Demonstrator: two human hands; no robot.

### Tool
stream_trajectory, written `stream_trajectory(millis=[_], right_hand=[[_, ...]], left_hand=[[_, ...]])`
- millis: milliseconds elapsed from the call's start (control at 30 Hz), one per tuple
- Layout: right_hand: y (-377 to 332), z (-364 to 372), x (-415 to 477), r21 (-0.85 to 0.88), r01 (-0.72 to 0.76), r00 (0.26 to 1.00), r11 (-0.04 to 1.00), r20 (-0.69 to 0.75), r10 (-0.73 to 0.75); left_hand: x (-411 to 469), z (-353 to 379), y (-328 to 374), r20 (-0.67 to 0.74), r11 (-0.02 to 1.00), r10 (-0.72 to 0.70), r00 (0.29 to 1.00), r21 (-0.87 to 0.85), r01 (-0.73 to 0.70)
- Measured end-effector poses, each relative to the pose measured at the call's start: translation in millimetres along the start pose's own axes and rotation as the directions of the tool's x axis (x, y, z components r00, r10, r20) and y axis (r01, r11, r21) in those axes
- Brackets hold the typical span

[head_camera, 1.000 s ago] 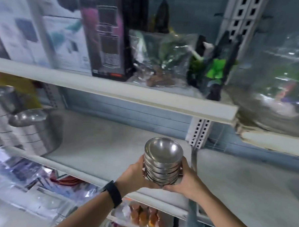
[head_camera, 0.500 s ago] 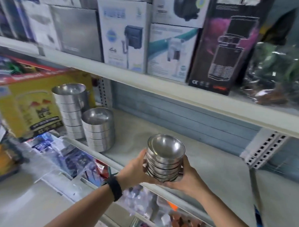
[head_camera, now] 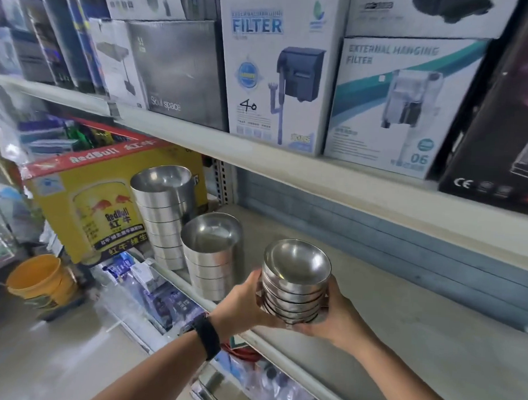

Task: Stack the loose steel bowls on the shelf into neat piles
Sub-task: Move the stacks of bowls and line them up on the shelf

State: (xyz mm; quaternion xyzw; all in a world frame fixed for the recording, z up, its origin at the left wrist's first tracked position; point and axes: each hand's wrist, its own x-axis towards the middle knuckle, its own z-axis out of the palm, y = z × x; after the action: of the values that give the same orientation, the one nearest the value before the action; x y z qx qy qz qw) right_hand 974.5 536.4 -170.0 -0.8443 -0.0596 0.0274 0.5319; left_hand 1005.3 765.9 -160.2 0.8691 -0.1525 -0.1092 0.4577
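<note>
Shop shelving fills the view: a pale middle shelf runs across the lower right, with filter boxes on the board above.

Held item: a nested stack of small steel bowls, rims up, carried above the shelf's front edge and not resting on it. The left grip is curled round the stack's left side, with a black wristband behind it. The right grip cups the right side and underside. Both are clenched on the stack, and I see no slackening over the last second.

Change: the view has swung left along the shelf. A second ago only slivers of other steelware showed at the left margin. Now two standing piles of wider bowls are in full view: a taller pile against a yellow carton and a shorter pile in front and to its right. The held stack now sits just right of the shorter pile, near it but apart.

Assessment: I judge the carry is almost done and set-down is next. The held bowls look narrower than those in either pile, so they likely belong as a third pile on the bare shelf alongside. The main risk I see is releasing too near the front edge.
</note>
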Motion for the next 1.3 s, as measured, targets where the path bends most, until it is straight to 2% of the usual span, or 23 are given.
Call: stream_trajectory(millis=[167, 333, 567, 700, 867, 1033, 1300], right_hand=[[0.6, 12.2, 16.4, 0.022, -0.024, 1.0, 0.999, -0.006, 0.024], [1.3, 28.7, 12.4, 0.001, -0.096, 0.994, 0.995, -0.059, 0.096], [-1.7, 52.3, -12.3, -0.02, -0.23, 0.944, 0.973, -0.249, 0.218], [-5.7, 63.8, -16.8, -0.011, -0.245, 0.919, 0.97, -0.322, 0.228], [-3.5, 74.7, -24.4, 0.005, -0.281, 0.903, 0.96, -0.338, 0.266], [4.4, 75.9, -25.1, -0.011, -0.28, 0.906, 0.96, -0.335, 0.26], [6.4, 83.4, -25.7, -0.033, -0.302, 0.898, 0.953, -0.345, 0.272]], left_hand=[[9.8, -10.6, -14.8, 0.005, 1.0, -0.021, 1.0, -0.019, 0.021], [21.3, -10.3, -33.8, 0.085, 0.998, -0.034, 0.996, -0.05, 0.038], [32.0, -10.3, -41.1, 0.211, 0.993, 0.116, 0.97, 0.005, -0.12], [33.0, -15.5, -40.8, 0.24, 0.981, 0.165, 0.957, 0.057, -0.184], [37.1, -20.3, -57.6, 0.327, 0.985, 0.136, 0.935, 0.06, -0.165], [30.5, -25.1, -54.1, 0.329, 0.991, 0.096, 0.939, 0.053, -0.12], [29.2, -29.1, -52.5, 0.318, 0.989, 0.102, 0.943, 0.073, -0.132]])
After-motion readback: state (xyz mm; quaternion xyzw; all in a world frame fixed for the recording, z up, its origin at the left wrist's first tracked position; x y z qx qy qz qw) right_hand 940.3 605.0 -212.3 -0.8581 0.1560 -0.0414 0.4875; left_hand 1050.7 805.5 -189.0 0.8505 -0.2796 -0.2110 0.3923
